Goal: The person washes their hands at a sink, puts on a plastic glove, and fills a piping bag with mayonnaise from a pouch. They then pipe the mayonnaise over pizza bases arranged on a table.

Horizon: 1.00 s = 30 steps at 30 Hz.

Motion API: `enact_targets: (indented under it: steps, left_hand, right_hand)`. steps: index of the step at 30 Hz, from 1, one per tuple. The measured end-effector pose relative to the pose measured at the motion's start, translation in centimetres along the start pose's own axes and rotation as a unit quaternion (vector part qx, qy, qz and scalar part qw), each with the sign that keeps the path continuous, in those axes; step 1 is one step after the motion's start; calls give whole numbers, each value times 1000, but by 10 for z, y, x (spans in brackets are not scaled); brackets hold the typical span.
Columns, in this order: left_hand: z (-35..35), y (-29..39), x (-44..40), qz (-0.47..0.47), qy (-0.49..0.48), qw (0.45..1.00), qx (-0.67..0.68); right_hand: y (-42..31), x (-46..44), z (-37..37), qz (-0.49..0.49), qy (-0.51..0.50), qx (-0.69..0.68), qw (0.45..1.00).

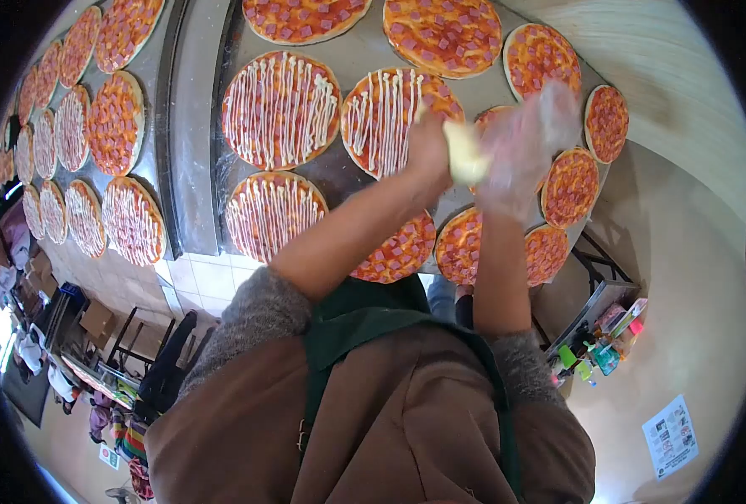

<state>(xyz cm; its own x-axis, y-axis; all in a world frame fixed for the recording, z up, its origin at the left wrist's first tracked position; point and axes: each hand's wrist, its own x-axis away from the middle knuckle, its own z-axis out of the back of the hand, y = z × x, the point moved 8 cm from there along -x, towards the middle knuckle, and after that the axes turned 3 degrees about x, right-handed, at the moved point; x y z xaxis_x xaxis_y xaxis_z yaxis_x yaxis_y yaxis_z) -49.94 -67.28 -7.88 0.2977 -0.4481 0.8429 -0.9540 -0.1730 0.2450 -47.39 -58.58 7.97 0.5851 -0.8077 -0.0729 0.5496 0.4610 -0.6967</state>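
Note:
My left hand (430, 149) is closed around the lower end of a piping bag (465, 156) filled with a pale yellow sauce. My right hand (511, 155), blurred and covered in clear plastic, grips the bag's upper part. Under the hands lies a ham pizza (381, 118) with white sauce lines across its left part; cubes of ham on red sauce show on its right. To the left, a fully striped pizza (281, 109) sits above another striped pizza (274, 214). A ham pizza without stripes (400, 250) is below my left wrist.
Several more pizzas cover the metal table (339, 181). A second metal table (161, 126) on the left carries rows of pizzas, some striped. A shelf with colourful bottles (599, 349) stands at lower right. Boxes and a stool (138, 336) are on the floor at left.

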Motion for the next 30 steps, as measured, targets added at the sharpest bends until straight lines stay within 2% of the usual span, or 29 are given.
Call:
enact_targets:
  steps: [1,2,3,4,5,7,10,12,13,14,15,17,19,21,22,24,25,26,28,29,30]
  left_hand:
    - [10,-10,8,-2,-14,1000,-15]
    - [29,-24,37,21,46,999,18]
    - [46,-42,57,80,55,995,34]
    - [54,-42,77,76,98,991,41]
    - [52,-49,87,115,63,988,77]
    - [44,-83,68,199,-25,956,216]
    - [4,-40,66,108,-52,985,125]
    - [-7,-26,59,86,-23,989,117]
    - [-11,-23,50,75,-8,991,112]
    - [-21,-26,27,64,-97,976,184]
    - [-41,-7,33,58,-106,964,237]
    - [-55,6,11,59,-121,971,200]
    - [-41,-1,14,52,-70,982,170]
    - [-12,-19,36,62,0,991,118]
    - [23,-56,30,-4,-12,1000,14]
    - [24,-48,46,-23,8,998,-56]
    - [15,-41,57,25,38,999,-21]
    - [1,-29,75,75,69,995,14]
    - [-33,-5,34,6,-18,999,38]
    - [-46,7,22,6,16,998,60]
    - [-50,10,9,6,-5,999,52]
  right_hand:
    - [-4,11,5,40,35,3,999]
    - [15,40,2,-41,0,-138,990]
    - [35,71,0,-130,-11,-272,953]
    - [44,86,-9,-201,-42,-351,914]
    - [53,103,-16,-276,-61,-421,862]
    - [62,101,-13,-290,-91,-353,885]
    - [57,72,-4,-205,-43,-248,946]
    - [42,47,1,-132,5,-175,976]
    - [26,29,3,-114,20,-208,971]
    - [7,9,4,-95,33,-241,965]
    - [0,-11,0,-93,39,-288,952]
    - [-9,-41,-6,-81,46,-329,940]
    - [2,-30,-5,-80,29,-285,955]
    - [25,7,1,-121,5,-254,959]
    - [39,29,4,-179,-3,-275,945]
    - [49,58,9,-268,-6,-325,907]
    - [45,55,12,-267,-9,-327,906]
    - [39,39,14,-217,-18,-289,932]
    - [31,-1,11,-92,-35,-139,985]
    - [29,-17,7,-72,-43,-114,990]
    - [28,-27,4,-61,-47,-86,993]
